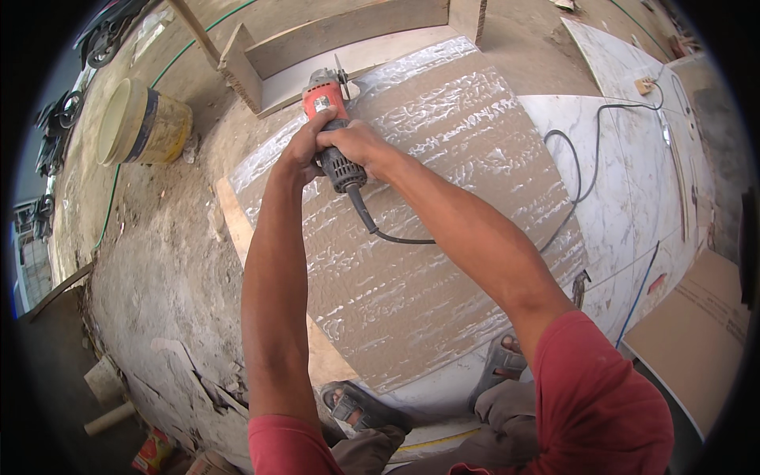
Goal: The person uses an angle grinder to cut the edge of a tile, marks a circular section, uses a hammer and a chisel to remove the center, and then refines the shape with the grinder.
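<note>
Both my arms reach forward to a red and black angle grinder (pixel 324 99) with a thin disc (pixel 341 73) at its far end. My left hand (pixel 305 149) is wrapped round the left side of its body. From the right, my right hand (pixel 358 145) grips the black handle part, its fingers against the left hand. The grinder is over the far left part of a large brown board (pixel 443 229) streaked with shiny white, wrinkled film. Whether the disc touches anything is unclear. A black power cord (pixel 396 238) leaves the handle and passes under my right forearm.
A wooden frame (pixel 348 36) lies beyond the board. At the left stands a yellowish bucket (pixel 142 123) on dirt ground. White marbled slabs (pixel 617 166) lie to the right, with the cord looping over them. Flat cardboard (pixel 697 332) lies at the lower right. My sandalled feet (pixel 360 405) are at the near edge.
</note>
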Available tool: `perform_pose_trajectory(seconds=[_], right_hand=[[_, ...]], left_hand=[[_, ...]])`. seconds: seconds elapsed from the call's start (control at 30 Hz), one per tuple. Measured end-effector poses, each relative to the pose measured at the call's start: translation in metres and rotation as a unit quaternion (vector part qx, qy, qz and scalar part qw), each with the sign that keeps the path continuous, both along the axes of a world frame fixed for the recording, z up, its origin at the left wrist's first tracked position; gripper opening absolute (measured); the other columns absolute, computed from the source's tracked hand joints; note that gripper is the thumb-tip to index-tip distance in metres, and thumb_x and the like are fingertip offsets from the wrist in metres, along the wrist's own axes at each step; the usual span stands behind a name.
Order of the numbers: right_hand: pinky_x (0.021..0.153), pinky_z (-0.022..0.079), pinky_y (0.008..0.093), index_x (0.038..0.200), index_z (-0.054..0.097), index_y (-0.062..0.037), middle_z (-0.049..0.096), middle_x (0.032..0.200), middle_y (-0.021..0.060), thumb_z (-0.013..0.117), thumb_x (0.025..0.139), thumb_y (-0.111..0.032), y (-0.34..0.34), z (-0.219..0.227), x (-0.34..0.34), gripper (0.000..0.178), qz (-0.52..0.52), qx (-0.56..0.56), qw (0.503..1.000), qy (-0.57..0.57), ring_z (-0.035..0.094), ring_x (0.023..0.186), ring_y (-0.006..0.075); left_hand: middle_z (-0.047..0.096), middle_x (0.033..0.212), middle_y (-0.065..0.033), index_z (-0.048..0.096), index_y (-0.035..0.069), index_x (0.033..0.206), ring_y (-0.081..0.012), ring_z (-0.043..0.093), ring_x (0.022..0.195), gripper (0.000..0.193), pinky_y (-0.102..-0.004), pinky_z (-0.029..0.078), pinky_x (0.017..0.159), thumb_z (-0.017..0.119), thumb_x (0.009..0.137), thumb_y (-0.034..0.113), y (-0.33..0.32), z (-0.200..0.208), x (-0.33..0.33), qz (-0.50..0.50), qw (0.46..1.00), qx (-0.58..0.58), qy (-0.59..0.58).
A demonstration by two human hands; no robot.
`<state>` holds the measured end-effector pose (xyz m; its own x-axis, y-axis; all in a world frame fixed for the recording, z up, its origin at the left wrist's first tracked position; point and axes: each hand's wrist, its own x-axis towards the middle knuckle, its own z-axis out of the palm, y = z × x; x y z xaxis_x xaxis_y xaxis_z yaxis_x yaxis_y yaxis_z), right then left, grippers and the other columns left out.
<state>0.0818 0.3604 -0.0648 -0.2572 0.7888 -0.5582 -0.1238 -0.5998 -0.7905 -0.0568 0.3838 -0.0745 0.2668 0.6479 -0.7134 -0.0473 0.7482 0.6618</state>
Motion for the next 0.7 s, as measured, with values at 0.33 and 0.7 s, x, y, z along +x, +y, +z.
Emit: perform_pose_trajectory(seconds=[0.33, 0.7], right_hand=[[0.045, 0.050, 0.0352, 0.089, 0.066, 0.0127, 0.067, 0.076, 0.0154, 0.074, 0.069, -0.019, 0.001, -0.001, -0.005, 0.038, -0.013, -0.003, 1.000, 0.010, 0.065, 0.056, 0.0207], [0.045, 0.050, 0.0344, 0.090, 0.067, 0.0111, 0.067, 0.076, 0.0136, 0.074, 0.071, -0.017, 0.002, -0.001, -0.010, 0.035, -0.023, -0.025, 0.999, 0.029, 0.064, 0.056, 0.0189]], left_hand=[[0.068, 0.104, -0.0131, 0.060, 0.006, 0.117, -0.0280, 0.068, 0.089, 0.058, -0.0537, 0.053, 0.084, 0.060, 0.090, 0.058, 0.003, 0.006, -0.002, -0.015, 1.000, -0.001, 0.021], [0.070, 0.100, -0.0113, 0.061, 0.005, 0.115, -0.0243, 0.070, 0.085, 0.056, -0.0449, 0.058, 0.079, 0.059, 0.092, 0.057, 0.014, -0.003, -0.013, -0.060, 0.998, -0.014, 0.016]])
